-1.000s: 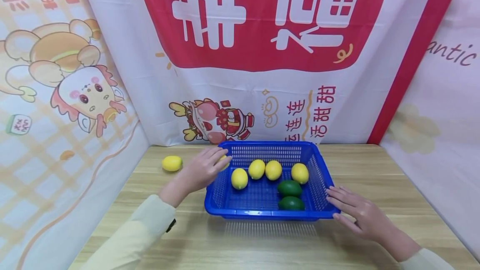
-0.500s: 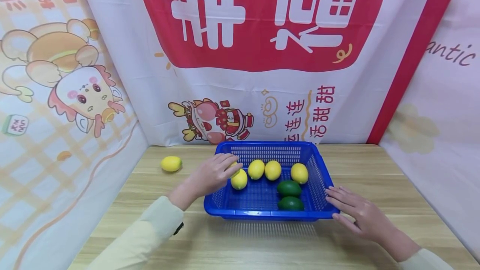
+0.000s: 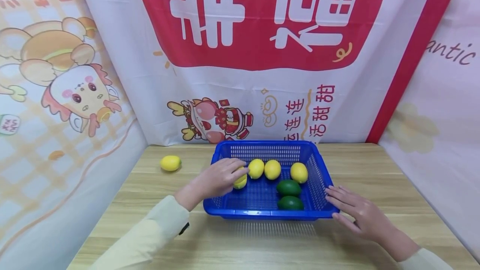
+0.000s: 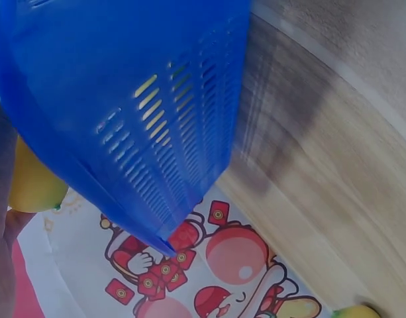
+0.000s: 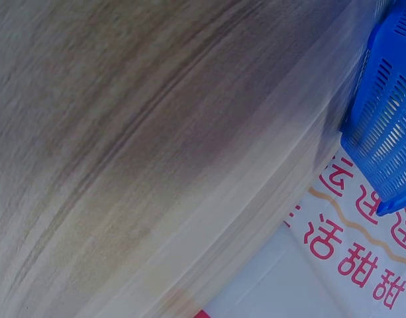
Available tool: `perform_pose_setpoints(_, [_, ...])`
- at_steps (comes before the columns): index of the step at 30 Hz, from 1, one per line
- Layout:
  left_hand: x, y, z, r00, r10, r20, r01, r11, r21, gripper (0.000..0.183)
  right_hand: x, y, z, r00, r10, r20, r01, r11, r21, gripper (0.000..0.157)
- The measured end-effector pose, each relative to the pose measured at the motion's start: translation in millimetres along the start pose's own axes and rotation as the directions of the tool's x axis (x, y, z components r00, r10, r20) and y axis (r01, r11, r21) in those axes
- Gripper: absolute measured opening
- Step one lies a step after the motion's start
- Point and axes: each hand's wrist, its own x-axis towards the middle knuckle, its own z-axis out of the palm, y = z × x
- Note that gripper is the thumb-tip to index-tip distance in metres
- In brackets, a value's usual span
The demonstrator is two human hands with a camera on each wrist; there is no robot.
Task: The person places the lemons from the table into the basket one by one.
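Note:
A blue plastic basket [image 3: 258, 213] stands on the table with several yellow lemons [image 3: 272, 170] and two dark green, avocado-shaped fruits [image 3: 289, 188] inside. Over its left part my left hand [image 3: 219, 177] grips a lemon [image 4: 36, 177], mostly hidden by the fingers in the head view. Directly below that hand another lemon [image 3: 240, 184] in the basket partly shows. My right hand [image 3: 360, 211] rests with extended fingers against the basket's right rim; the right wrist view shows the basket's side [image 5: 388, 119] but not the hand.
One more lemon [image 3: 170, 163] lies on the wooden table [image 3: 150, 195], left of the basket. A printed cloth backdrop [image 3: 210, 82] hangs right behind the basket, and printed cloths close off both sides.
My left hand has moved right and slightly down with its lemon, from the basket's left rim to over the lemon inside. The right hand stays at the rim.

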Motion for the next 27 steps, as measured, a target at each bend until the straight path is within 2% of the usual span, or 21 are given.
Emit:
perform_pose_setpoints(7, [4.4, 3.6, 4.0, 1.000, 0.004, 0.026, -0.002, 0.997, -0.071, 0.047, 1.1, 0.1, 1.6, 0.998, -0.026, -0.055, 0.026, 1.000, 0.004, 0.049])
perform_pose_setpoints(12, [5.8, 5.7, 7.5, 0.998, 0.008, 0.070, -0.001, 0.996, -0.091, 0.043, 0.8, 0.5, 2.5, 0.997, -0.030, -0.069, 0.031, 0.999, 0.011, 0.050])
perform_pose_setpoints(23, [6.6, 9.1, 15.3, 0.984, -0.012, 0.178, 0.031, 0.994, -0.102, 0.045, 0.4, 1.6, 3.6, 0.996, -0.042, -0.083, 0.043, 0.999, 0.009, 0.051])
perform_pose_setpoints(27, [6.9, 11.1, 16.1, 0.973, -0.029, 0.228, 0.056, 0.992, -0.111, 0.046, 0.4, 1.4, 3.6, 0.995, -0.047, -0.083, 0.048, 0.999, 0.008, 0.051])
